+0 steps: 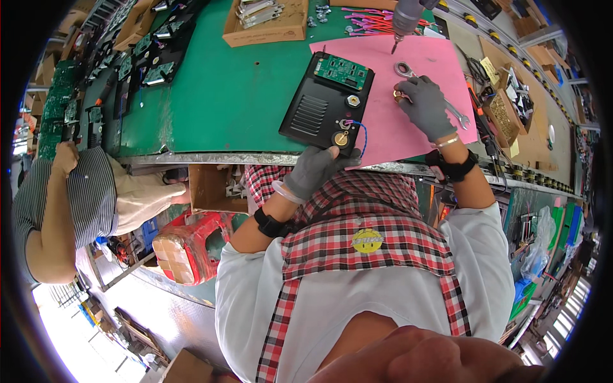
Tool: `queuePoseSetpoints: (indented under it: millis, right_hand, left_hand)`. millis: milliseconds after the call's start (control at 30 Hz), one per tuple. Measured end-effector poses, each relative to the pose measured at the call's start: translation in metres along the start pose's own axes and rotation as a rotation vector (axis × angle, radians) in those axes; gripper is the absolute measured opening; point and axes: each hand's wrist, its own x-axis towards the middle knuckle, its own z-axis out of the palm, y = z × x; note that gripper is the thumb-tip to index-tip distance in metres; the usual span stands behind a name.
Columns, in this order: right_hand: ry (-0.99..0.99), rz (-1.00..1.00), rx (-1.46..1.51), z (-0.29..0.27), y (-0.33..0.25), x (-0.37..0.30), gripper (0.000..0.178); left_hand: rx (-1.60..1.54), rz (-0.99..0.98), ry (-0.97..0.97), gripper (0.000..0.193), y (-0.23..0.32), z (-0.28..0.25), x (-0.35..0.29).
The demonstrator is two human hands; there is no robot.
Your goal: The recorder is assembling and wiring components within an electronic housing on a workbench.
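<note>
A black metal panel (311, 113) with slotted vents lies at the front edge of the bench, partly on a pink sheet. It carries a green circuit board (341, 71), a silver hex nut (352, 101), and a brass round fitting (341, 138) with a blue wire loop. My gloved left hand (314, 172) grips the panel's near edge, thumb on top by the fitting. My gloved right hand (424, 107), over the pink sheet, pinches a small brass nut (398, 95) at the fingertips. Partly under that hand lies a ratchet wrench (457, 115).
A power screwdriver (405, 24) hangs bit-down above the sheet. A cardboard box of metal parts (265, 29) and a bundle of pink-red wires (377, 20) sit at the back. To the left, a co-worker's hand (65, 157) is near several board assemblies. Parts boxes (504, 118) stand right.
</note>
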Motion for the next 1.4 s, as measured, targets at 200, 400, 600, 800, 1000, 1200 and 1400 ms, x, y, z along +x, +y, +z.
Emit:
queuePoseSetpoints:
  millis: [200,400,600,800,1000,1200,1400]
  right_hand:
    - [0.071,-0.417,0.686,-0.031,-0.072,-0.002,0.016]
    - [-0.076,-0.402,0.384,-0.021,-0.081,-0.001,0.026]
    - [0.289,-0.365,0.484,-0.024,-0.089,-0.01,0.026]
    - [0.22,-0.308,0.657,-0.007,-0.083,-0.015,0.028]
    - [0.081,-0.402,0.501,-0.015,-0.085,-0.006,0.023]
    - [-0.194,-0.459,0.475,-0.018,-0.081,0.013,0.021]
    - [0.112,-0.453,0.633,-0.021,-0.074,0.001,0.024]
  left_hand:
    - [0.048,-0.001,0.01,0.051,0.009,0.011,-0.002]
    - [0.019,0.012,-0.024,0.049,0.015,0.015,-0.002]
    - [-0.015,0.047,-0.013,0.046,0.009,0.015,-0.003]
    - [0.067,0.009,-0.037,0.056,0.012,0.015,-0.002]
    - [0.069,0.021,-0.021,0.054,0.012,0.017,-0.001]
    - [0.052,0.014,0.004,0.054,0.01,0.011,-0.001]
    - [0.023,0.019,-0.01,0.055,0.01,0.013,0.0]
